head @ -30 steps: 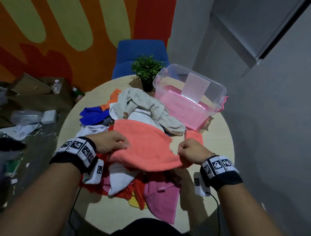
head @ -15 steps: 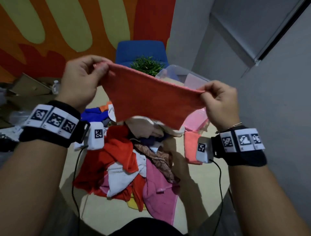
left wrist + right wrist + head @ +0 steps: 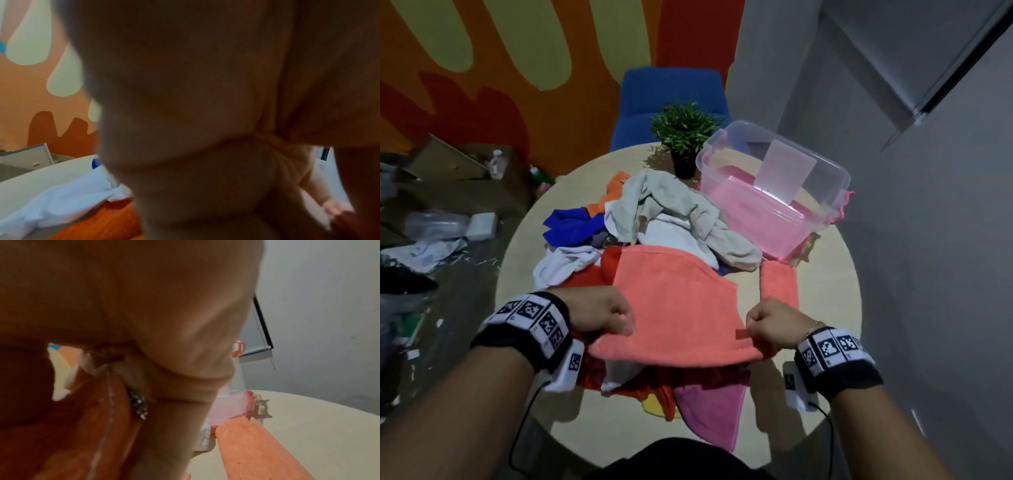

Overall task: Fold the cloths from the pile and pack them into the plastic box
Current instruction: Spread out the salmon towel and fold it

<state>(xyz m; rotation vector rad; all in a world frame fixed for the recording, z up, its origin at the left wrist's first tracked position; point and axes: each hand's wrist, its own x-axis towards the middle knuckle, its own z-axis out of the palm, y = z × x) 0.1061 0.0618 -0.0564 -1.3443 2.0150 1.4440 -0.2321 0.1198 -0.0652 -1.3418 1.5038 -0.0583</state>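
A coral cloth [image 3: 674,305] lies spread over the pile [image 3: 650,219] of mixed cloths on the round table [image 3: 822,301]. My left hand [image 3: 606,315] grips its near left corner and my right hand [image 3: 767,325] pinches its near right corner; both are fists at the cloth's near edge. The clear plastic box [image 3: 774,195] with a pink cloth inside stands at the far right of the table. A folded coral cloth [image 3: 779,284] lies beside the pile, in front of the box; the right wrist view shows it [image 3: 257,449] too. Both wrist views are mostly filled by my palms.
A small potted plant [image 3: 685,137] stands at the table's far edge, left of the box. A blue chair [image 3: 671,92] is behind the table. A grey wall [image 3: 928,240] runs close on the right. Cardboard and litter cover the floor [image 3: 448,212] at left.
Half a second ago both hands held the coral cloth up in the air, stretched out. Now they have brought it down flat over the pile, still gripping its near corners.
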